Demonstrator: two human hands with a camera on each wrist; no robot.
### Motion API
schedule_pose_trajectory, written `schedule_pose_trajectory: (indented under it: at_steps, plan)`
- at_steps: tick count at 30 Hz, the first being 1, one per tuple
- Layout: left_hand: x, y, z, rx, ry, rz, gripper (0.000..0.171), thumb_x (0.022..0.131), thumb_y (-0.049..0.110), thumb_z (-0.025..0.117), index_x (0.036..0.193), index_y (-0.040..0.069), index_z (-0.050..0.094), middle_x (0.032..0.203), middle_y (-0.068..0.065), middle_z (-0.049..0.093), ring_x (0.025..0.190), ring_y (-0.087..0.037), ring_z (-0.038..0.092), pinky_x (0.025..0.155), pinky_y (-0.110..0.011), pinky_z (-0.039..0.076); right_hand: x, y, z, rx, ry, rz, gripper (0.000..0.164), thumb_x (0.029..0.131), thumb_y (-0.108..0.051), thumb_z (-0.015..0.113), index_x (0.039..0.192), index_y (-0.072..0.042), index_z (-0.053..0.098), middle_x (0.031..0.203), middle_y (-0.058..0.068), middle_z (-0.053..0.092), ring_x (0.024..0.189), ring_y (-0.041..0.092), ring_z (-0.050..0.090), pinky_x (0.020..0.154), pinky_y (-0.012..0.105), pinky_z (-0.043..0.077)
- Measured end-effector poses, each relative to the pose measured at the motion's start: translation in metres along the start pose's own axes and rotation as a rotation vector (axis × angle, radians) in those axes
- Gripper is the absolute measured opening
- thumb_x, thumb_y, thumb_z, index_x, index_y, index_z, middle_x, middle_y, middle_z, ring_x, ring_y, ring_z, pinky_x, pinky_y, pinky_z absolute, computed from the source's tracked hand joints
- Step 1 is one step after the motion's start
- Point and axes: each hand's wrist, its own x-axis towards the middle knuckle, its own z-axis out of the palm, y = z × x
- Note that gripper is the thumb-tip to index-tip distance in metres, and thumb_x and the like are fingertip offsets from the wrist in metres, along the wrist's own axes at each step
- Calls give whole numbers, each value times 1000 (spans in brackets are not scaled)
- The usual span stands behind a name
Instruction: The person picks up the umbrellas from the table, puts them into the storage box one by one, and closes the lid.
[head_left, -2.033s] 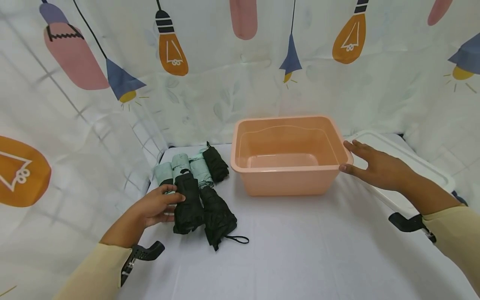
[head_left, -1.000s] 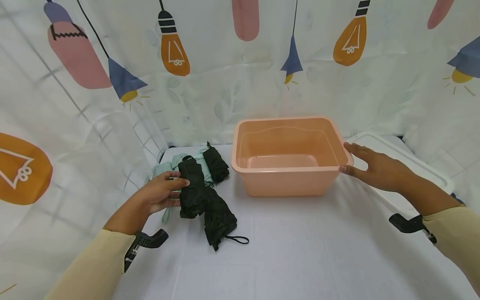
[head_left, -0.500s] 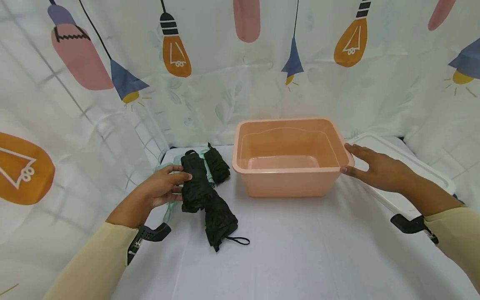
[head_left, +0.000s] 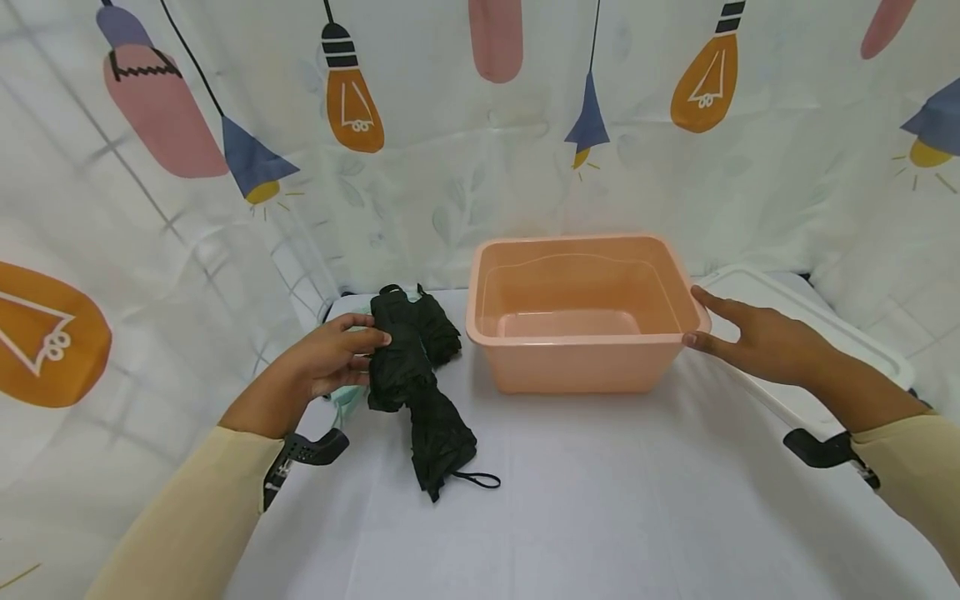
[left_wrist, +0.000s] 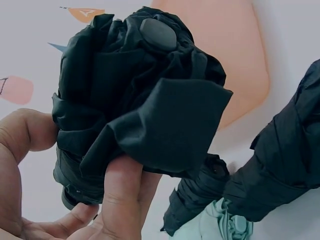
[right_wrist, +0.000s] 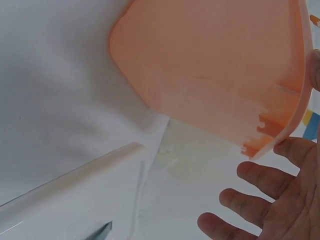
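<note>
In the head view my left hand (head_left: 330,357) grips a black folded umbrella (head_left: 399,358), held up over the others on the left side of the table. The left wrist view shows thumb and fingers round the bunched black cloth of that umbrella (left_wrist: 125,85). A second black umbrella (head_left: 442,442) with a wrist loop lies just in front, and a third (head_left: 437,327) sits behind. Mint-green umbrellas (head_left: 347,402) are mostly hidden under my hand. My right hand (head_left: 768,342) rests with extended fingers on the right rim of a peach plastic bin (head_left: 570,367).
Nothing lies inside the peach bin. A white lid (head_left: 855,350) lies flat to the right, partly under my right forearm. White cloth covers the table (head_left: 585,492). A printed curtain (head_left: 480,175) closes off the back and sides.
My left hand has lifted the black umbrella off the front of the group and carried it away from me and slightly right, across the mint ones. My right hand has stayed at the bin rim.
</note>
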Motion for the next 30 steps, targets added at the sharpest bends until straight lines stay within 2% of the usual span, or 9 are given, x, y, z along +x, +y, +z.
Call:
schedule_pose_trajectory:
  at_steps: [10, 19, 23, 30]
  plan:
    - [4, 9, 0, -26, -26, 9, 76, 102, 18, 61, 159, 4, 12, 145, -22, 35, 99, -23, 63, 81, -36, 59, -1, 0, 1, -2, 14, -10, 91, 98, -69, 49, 166, -25, 8, 142, 37, 49, 118, 54, 57, 78, 66, 50]
    - [9, 21, 7, -21, -37, 28, 71, 102, 17, 60, 157, 4, 17, 136, -19, 41, 94, -22, 63, 80, -35, 59, -4, 1, 3, -2, 28, -20, 90, 99, -67, 50, 166, -23, 10, 152, 35, 39, 124, 55, 53, 82, 68, 49]
    - [12, 26, 11, -16, -38, 27, 72, 102, 17, 60, 159, 5, 17, 137, -19, 40, 93, -21, 63, 79, -36, 59, -2, 2, 4, -13, 26, -27, 90, 99, -66, 51, 166, -21, 9, 152, 35, 38, 124, 56, 52, 83, 67, 49]
    - [16, 34, 15, 14, -46, 22, 73, 103, 19, 59, 160, 7, 17, 149, -21, 36, 104, -25, 62, 84, -38, 58, 0, 1, 3, -26, 15, -19, 92, 99, -68, 50, 166, -21, 8, 156, 34, 32, 130, 58, 45, 87, 72, 47]
